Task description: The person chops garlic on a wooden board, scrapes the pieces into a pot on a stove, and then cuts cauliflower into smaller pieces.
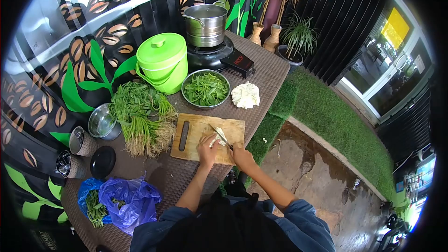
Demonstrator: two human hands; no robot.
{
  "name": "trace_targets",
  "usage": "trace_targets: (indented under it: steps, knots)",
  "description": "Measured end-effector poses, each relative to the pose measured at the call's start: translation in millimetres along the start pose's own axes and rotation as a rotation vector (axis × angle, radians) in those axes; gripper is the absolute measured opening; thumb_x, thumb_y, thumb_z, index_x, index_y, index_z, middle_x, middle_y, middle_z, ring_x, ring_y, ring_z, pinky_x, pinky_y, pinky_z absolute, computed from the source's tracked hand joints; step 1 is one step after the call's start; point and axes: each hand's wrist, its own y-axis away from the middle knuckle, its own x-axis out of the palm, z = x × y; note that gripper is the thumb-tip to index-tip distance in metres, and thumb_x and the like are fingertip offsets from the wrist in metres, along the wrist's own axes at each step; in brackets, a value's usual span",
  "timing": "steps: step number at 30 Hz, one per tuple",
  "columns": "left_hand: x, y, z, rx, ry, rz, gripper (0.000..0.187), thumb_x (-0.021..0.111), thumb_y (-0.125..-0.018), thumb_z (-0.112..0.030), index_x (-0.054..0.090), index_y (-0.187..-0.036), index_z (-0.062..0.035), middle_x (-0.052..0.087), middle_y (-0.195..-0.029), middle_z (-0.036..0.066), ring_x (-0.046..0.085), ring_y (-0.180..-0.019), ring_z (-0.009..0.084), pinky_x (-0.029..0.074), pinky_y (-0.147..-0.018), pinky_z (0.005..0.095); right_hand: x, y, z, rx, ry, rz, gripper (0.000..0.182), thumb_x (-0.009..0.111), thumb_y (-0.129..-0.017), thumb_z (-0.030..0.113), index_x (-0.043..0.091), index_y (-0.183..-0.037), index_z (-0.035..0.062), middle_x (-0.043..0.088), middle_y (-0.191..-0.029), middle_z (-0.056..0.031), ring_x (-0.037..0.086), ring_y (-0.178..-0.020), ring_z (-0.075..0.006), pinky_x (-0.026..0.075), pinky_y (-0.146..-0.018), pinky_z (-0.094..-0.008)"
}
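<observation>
On the wooden cutting board (189,152) lies a small white piece of cauliflower (218,139), held down by the curled fingers of my left hand (207,150). My right hand (242,157) is closed round the handle of a knife (220,135). Its blade slants across the piece, close to my left fingertips; how deep it cuts is too small to tell. Behind the board sits a larger white head of cauliflower (245,95). A metal bowl (227,94) of cut green leaves (205,88) stands beside it.
Left of the board lie bundled rooted greens (142,112). Behind are a lidded green bucket (161,60) and a steel pot (205,25) on a black stove (205,58). An empty-looking metal bowl (103,122) and purple plastic bag (130,200) are further left. The table (261,81) ends at right.
</observation>
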Motion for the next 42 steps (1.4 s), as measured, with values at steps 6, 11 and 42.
trace_targets:
  steps: [6, 11, 42]
  knots:
    - [5, 4, -1, 0.006, -0.019, -0.009, 0.025, 0.069, -0.079, -0.005, 0.067, -0.102, 0.0026, 0.066, -0.102, 0.016, 0.061, -0.097, 0.0318, 0.048, -0.084, 0.0374, 8, 20, -2, 0.061, -0.071, 0.008, 0.031, 0.046, -0.096, 0.030, 0.043, -0.101, -0.0006, 0.063, -0.080, -0.0283, 0.063, -0.079, -0.0450, 0.051, -0.067, -0.0520]
    - [8, 2, 2, 0.039, -0.032, -0.057, 0.023, 0.068, -0.080, -0.005, 0.067, -0.102, 0.0028, 0.066, -0.103, 0.016, 0.060, -0.097, 0.0317, 0.048, -0.085, 0.0381, 14, 72, -12, 0.144, -0.032, -0.009, 0.032, 0.045, -0.096, 0.033, 0.042, -0.100, 0.0006, 0.063, -0.076, -0.0279, 0.064, -0.075, -0.0455, 0.051, -0.065, -0.0534]
    - [-33, 0, 5, 0.171, -0.103, 0.055, 0.027, 0.065, -0.085, -0.018, 0.067, -0.105, 0.0007, 0.062, -0.118, 0.017, 0.052, -0.119, 0.0338, 0.041, -0.100, 0.0414, 23, 48, -17, -0.031, -0.221, -0.320, 0.055, 0.070, -0.079, 0.038, 0.046, -0.108, -0.0020, 0.052, -0.099, -0.0213, 0.060, -0.086, -0.0407, 0.052, -0.069, -0.0469]
